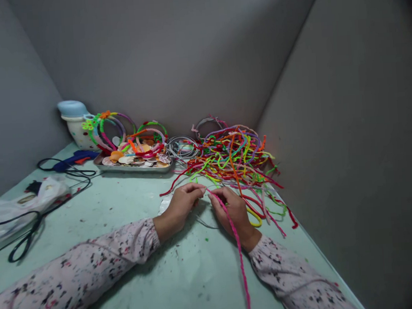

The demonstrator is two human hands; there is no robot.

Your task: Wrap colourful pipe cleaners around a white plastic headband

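Found pink fuzzy stem [238, 241] above table [180, 293], with tip between both hands. Noted left hand [182, 206] pinching at that tip, right hand [238, 212] pinching just beside. Judged early: long tail hanging unwound, visible grey wire [206, 225] bare. Observed wrapped hoops [150, 154] in metal tray [136, 168], seemingly finished; beyond, loose stems [224, 162] piled, apparently unused.

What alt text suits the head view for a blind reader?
The right hand holds a pink pipe cleaner, its tip close to the left hand, over a pale green table; beyond lie tangled colourful pipe cleaners and a tray holding hoops.
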